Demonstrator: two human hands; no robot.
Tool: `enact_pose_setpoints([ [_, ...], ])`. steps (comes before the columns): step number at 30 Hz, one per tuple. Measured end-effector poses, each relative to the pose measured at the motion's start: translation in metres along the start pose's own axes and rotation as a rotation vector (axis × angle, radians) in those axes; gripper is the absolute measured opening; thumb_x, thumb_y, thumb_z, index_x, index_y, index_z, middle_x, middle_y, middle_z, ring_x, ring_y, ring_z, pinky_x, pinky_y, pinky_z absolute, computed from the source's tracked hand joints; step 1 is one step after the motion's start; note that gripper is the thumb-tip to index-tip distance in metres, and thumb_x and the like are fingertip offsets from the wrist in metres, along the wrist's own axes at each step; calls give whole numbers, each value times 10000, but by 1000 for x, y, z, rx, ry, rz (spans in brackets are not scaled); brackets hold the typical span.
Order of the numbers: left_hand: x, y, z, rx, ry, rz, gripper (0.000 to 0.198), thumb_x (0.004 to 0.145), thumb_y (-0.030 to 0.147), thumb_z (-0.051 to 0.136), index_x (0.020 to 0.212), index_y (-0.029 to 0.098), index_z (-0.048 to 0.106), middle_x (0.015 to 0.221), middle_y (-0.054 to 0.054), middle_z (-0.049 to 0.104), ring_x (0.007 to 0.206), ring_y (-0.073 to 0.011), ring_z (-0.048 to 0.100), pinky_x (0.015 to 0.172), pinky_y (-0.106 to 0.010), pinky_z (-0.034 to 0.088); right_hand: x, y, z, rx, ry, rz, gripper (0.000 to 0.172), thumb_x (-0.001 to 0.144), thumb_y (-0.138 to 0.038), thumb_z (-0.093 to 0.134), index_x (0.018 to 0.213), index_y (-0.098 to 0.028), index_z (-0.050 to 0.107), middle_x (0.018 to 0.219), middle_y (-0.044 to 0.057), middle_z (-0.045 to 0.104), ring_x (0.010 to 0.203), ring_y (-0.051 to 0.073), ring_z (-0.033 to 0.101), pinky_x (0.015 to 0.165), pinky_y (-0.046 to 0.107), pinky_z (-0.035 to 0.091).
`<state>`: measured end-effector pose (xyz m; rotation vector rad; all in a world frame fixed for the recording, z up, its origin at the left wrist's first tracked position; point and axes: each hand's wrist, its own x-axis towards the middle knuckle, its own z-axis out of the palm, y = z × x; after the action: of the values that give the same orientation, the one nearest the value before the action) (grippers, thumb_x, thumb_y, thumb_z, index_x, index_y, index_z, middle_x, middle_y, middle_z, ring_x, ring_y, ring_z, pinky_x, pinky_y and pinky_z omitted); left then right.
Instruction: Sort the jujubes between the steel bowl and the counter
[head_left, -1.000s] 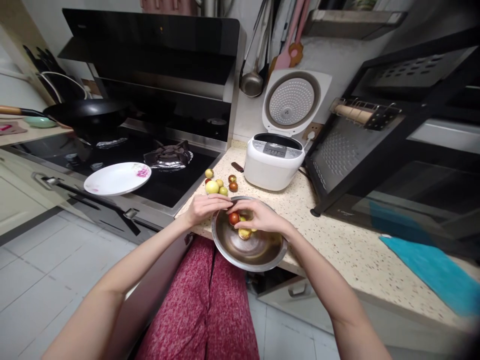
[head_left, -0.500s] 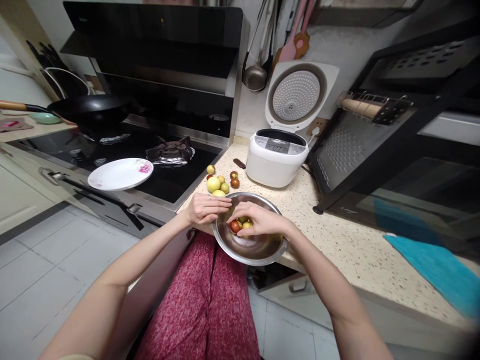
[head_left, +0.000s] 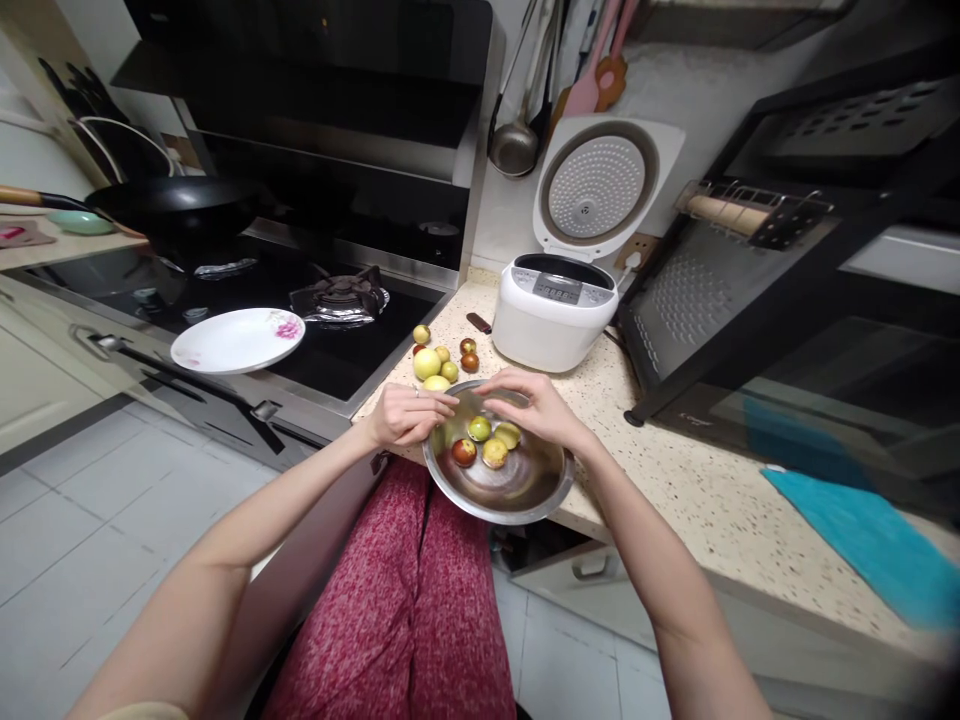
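Note:
A round stainless steel bowl (head_left: 536, 510) sits at the counter's front edge with several jujubes (head_left: 495, 453) in it, one red-brown and others yellow-green. My left hand (head_left: 409, 413) grips the bowl's left rim, fingers over the edge and thumb outside. Above the bowl's back part is my right hand (head_left: 532, 405), its fingers stretched out and apart from the thumb, with nothing visible in it. Just behind the bowl lie more loose fruits (head_left: 427, 363), pale green and yellowish. Two red-brown jujubes (head_left: 469, 361) rest a little to their right.
Behind stands a white rice cooker (head_left: 555, 318) with its lid raised. A dark brown object (head_left: 478, 323) lies beside it. Left, the hob carries a flowered white plate (head_left: 232, 342) and a black wok (head_left: 176, 205). At right are a large black oven (head_left: 787, 350) and a teal cloth (head_left: 855, 540).
My right hand has lifted off the jujubes inside the bowl and moved up and back, uncovering them. They now lie spread slightly apart. My left hand stays at the rim.

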<state>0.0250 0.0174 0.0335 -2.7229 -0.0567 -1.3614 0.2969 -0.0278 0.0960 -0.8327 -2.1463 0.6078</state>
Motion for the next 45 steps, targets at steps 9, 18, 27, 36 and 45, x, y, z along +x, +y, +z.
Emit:
enact_pose_setpoints([
  [9,0,-1,2,33,100,27,385,1068,181,366,823,199,662,799,-2,802,999,-155,812,758,-200,647,4,39,-12,-146,355,113,169,952,-313,678,983,-207,806,994,78,792,944,226,728,902,390,578],
  [18,0,0,0,2,127,17,449,1074,195,323,797,156,673,781,-49,808,966,-190,821,776,-236,659,41,98,-2,-223,179,8,256,979,-312,620,1140,-190,778,1143,122,775,1060,259,729,954,433,591],
  [27,-5,0,-2,-7,122,15,354,1026,147,385,910,155,720,906,-57,839,1034,-189,809,866,-265,677,48,117,22,-387,-49,-88,363,1014,-315,604,1362,-227,662,1384,158,655,1268,298,651,1066,488,550],
  [36,-4,0,-3,-15,109,12,340,1032,144,393,912,144,711,924,-71,838,1038,-196,807,866,-277,682,42,91,3,-248,171,-75,273,977,-282,632,1241,-220,666,1186,115,699,1074,269,680,888,432,605],
  [45,-6,-1,-3,1,83,-7,375,1044,161,373,892,148,716,931,-62,839,1049,-187,805,862,-271,684,0,18,-13,-151,-125,-173,297,953,-235,704,1250,-237,692,1204,96,729,1114,253,697,987,457,590],
])
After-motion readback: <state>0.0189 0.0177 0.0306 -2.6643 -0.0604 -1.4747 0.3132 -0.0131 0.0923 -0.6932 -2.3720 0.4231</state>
